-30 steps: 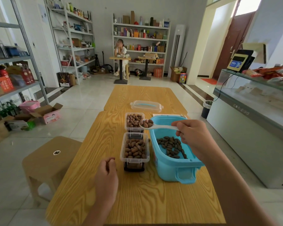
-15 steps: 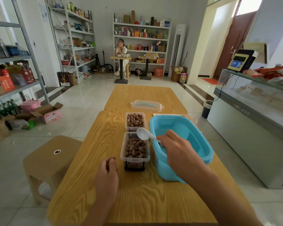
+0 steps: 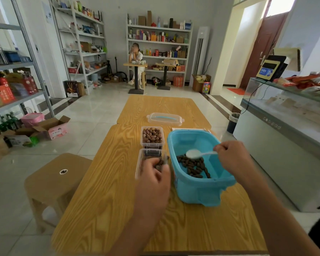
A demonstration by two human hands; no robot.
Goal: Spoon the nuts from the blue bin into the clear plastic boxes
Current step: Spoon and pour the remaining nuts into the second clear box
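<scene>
The handle of a white plastic spoon [image 3: 197, 153] is being pinched between the closed fingers of the right hand [image 3: 233, 159], and its empty bowl is being held just above the dark brown nuts [image 3: 192, 165] lying in the near part of the rounded blue plastic bin [image 3: 198, 191]. The left hand [image 3: 153, 179] is being held over the near clear plastic box [image 3: 139, 163], fingers curled at its rim; whether the box is actually being gripped cannot be told. Nuts are being partly hidden in that box by the hand. Just beyond it, touching or nearly so, a second clear plastic box [image 3: 152, 137] is being kept heaped with lighter brown nuts. Both boxes are standing just left of the bin on the wood-grain table [image 3: 109, 200]. Farther along, a clear plastic lid with a blue strip [image 3: 164, 119] is lying flat.
</scene>
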